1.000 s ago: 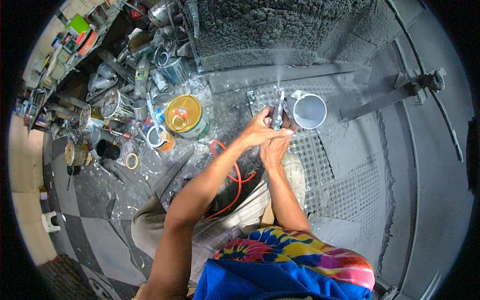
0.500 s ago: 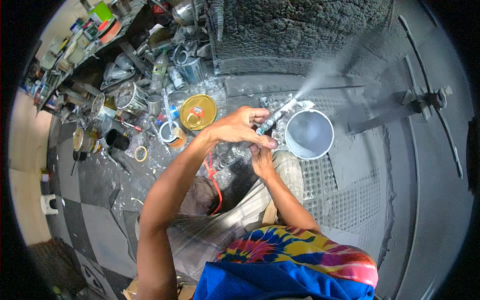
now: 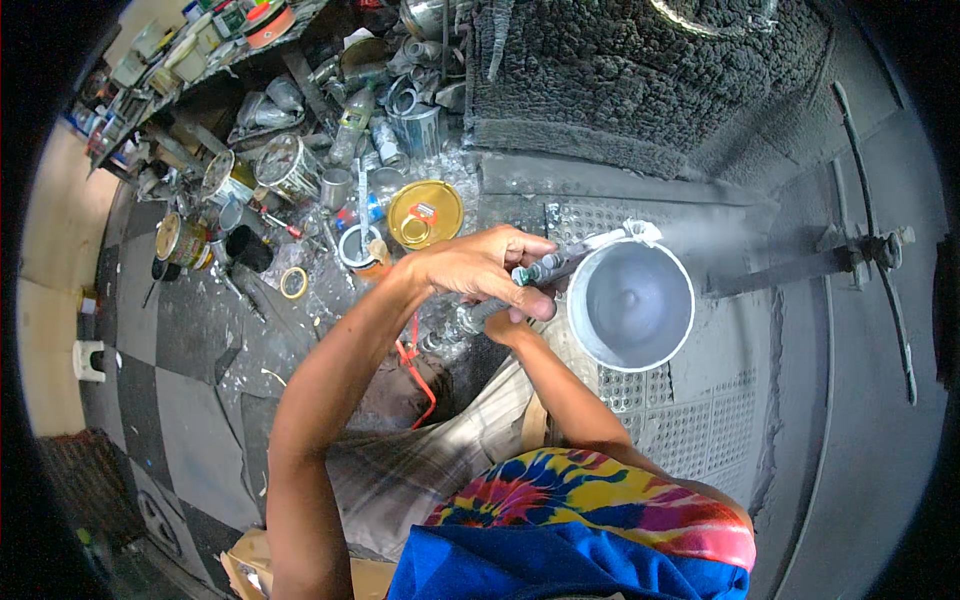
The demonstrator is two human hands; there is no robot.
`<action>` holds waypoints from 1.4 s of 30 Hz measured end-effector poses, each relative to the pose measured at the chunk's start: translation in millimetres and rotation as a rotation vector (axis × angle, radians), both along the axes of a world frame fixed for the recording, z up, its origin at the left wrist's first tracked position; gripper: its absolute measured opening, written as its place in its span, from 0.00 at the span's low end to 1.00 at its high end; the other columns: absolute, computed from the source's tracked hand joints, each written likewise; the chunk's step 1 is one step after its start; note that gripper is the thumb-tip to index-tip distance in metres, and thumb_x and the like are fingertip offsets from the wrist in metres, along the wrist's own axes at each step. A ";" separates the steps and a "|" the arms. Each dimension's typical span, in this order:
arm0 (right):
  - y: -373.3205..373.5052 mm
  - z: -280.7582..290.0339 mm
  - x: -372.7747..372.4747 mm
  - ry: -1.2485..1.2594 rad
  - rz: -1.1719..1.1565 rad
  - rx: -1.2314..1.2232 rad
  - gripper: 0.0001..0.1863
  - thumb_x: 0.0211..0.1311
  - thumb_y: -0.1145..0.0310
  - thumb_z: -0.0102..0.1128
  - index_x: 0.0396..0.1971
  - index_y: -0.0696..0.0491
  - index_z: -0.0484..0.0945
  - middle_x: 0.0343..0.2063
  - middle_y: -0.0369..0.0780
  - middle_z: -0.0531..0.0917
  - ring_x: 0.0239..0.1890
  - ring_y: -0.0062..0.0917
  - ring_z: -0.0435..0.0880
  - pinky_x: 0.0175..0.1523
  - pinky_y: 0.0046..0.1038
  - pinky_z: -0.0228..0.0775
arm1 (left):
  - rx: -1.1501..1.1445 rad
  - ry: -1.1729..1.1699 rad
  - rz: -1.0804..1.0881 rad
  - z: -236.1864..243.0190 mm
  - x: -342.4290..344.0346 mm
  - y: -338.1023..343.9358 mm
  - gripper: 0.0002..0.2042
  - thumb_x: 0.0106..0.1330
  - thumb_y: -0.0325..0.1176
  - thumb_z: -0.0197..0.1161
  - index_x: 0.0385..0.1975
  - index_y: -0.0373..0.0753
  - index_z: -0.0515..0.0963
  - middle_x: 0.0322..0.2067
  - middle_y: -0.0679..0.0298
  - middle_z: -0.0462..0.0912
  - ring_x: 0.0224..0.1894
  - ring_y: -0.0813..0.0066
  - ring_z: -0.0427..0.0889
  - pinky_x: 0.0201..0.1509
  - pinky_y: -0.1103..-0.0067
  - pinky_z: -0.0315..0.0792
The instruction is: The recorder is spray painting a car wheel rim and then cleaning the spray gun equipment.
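A paint spray gun (image 3: 572, 264) points to the right, with a pale mist leaving its whitened nozzle. My left hand (image 3: 490, 268) is closed around the knobs at its rear, thumb below and fingers above. My right hand (image 3: 508, 328) is below the left one, closed at the gun's handle; most of its fingers are hidden. Beside the barrel is an open, round pale cup (image 3: 640, 290), seen from above, with a bluish-grey inside. It seems to be attached to the gun, though the joint is hidden. A coupling and hose (image 3: 455, 330) run left from the hands.
Paint-stained cans and bottles crowd the floor at left, near a gold can lid (image 3: 426, 213) and a tape roll (image 3: 294, 283). A rough dark panel (image 3: 650, 90) stands ahead. At right is a metal stand (image 3: 800, 272) with a bent rod. Perforated mats (image 3: 700, 415) cover the floor.
The spray gun has swung from pointing up and right to nearly straight right, its mist turning with it. The cup looks larger and nearer. The whole view has shifted slightly.
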State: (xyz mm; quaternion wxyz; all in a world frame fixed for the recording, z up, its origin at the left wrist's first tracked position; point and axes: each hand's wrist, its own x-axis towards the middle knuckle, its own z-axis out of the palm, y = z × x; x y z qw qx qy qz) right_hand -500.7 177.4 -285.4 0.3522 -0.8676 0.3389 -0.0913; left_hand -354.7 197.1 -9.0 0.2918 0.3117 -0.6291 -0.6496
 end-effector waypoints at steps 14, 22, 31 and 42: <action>-2.8 -53.4 3.8 0.244 0.120 0.035 0.26 0.65 0.58 0.52 0.62 0.51 0.71 0.63 0.47 0.72 0.68 0.39 0.65 0.72 0.38 0.54 | -0.077 0.036 0.249 10.5 -8.9 2.8 0.32 0.48 0.46 0.80 0.47 0.30 0.75 0.35 0.66 0.79 0.39 0.82 0.73 0.41 0.79 0.69; -4.7 -67.3 -1.2 0.078 0.024 0.112 0.41 0.56 0.60 0.59 0.66 0.64 0.55 0.64 0.58 0.65 0.68 0.47 0.62 0.73 0.38 0.53 | -0.083 -0.283 0.364 12.4 -27.7 -4.9 0.37 0.47 0.48 0.81 0.51 0.29 0.73 0.40 0.62 0.80 0.40 0.80 0.75 0.43 0.79 0.72; -15.1 -48.2 1.7 -0.081 0.030 0.235 0.43 0.50 0.70 0.64 0.66 0.63 0.54 0.65 0.57 0.60 0.70 0.43 0.58 0.71 0.38 0.53 | -0.318 -0.246 0.612 -1.3 -24.8 7.0 0.46 0.38 0.61 0.80 0.51 0.29 0.75 0.42 0.54 0.80 0.40 0.71 0.80 0.50 0.75 0.72; -60.8 71.8 82.0 -0.230 -0.163 0.157 0.13 0.63 0.63 0.61 0.41 0.56 0.81 0.32 0.46 0.85 0.35 0.39 0.85 0.41 0.37 0.75 | 0.285 -0.117 0.898 -7.0 92.1 57.2 0.43 0.51 0.42 0.79 0.62 0.30 0.62 0.45 0.60 0.79 0.35 0.78 0.80 0.32 0.82 0.73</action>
